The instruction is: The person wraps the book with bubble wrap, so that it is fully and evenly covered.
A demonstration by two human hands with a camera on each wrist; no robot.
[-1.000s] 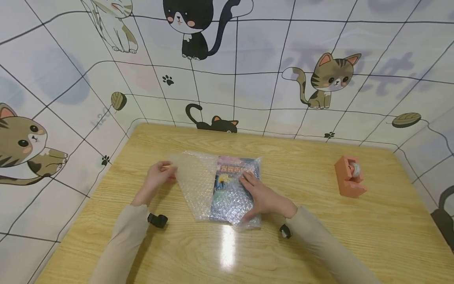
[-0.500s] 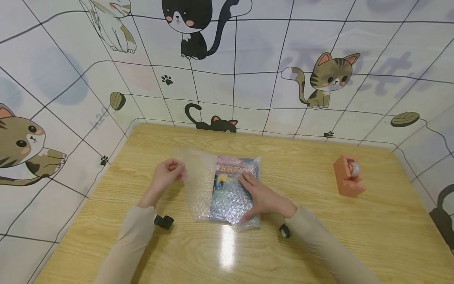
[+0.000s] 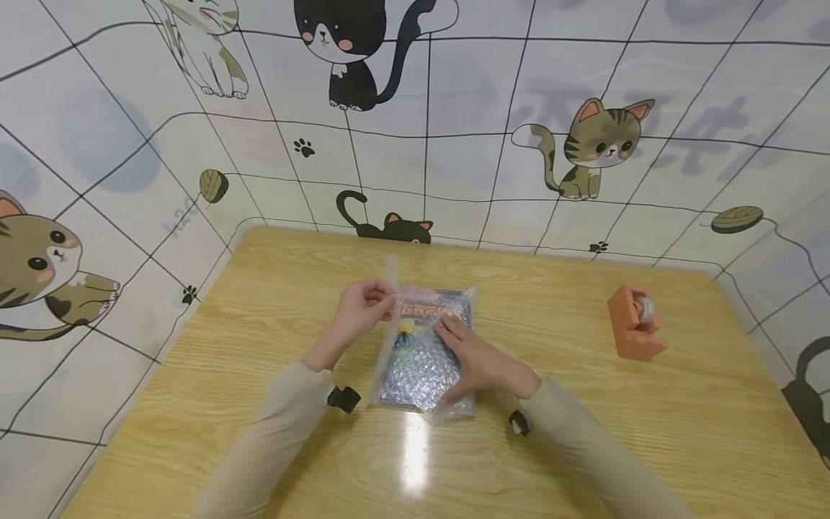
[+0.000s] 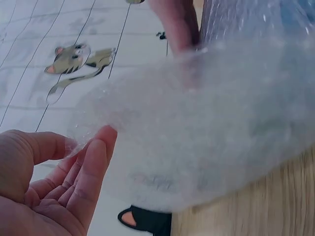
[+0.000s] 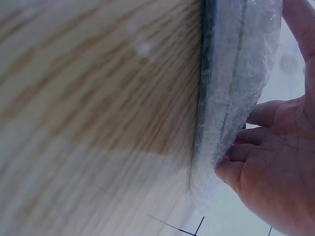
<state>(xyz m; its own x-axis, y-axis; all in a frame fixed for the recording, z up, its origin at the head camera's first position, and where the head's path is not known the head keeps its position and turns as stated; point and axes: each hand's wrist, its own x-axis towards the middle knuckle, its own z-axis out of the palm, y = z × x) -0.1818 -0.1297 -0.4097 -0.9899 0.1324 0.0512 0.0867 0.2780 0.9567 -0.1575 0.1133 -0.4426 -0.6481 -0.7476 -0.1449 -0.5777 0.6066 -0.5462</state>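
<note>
A book [image 3: 418,364] with a colourful cover lies flat at the middle of the table, layered in clear bubble wrap [image 5: 236,83]. My left hand [image 3: 359,310] pinches the edge of a loose bubble wrap flap [image 4: 197,128] between thumb and fingers. In the head view that flap stands raised almost upright along the book's left side. Over the right half of the cover, my right hand [image 3: 486,364] rests with fingers spread, pressing on the wrap. Seen from the right wrist, its fingers [image 5: 246,147] lie against the bubbled surface.
An orange tape dispenser [image 3: 635,324] holding a roll of clear tape stands at the right of the wooden table [image 3: 551,454]. A cat-printed sheet [image 3: 467,166] rises behind the table's back edge and along its sides.
My left hand has moved right, carrying the flap up from lying out at the left to nearly upright beside the book. The right hand has stayed in place.
</note>
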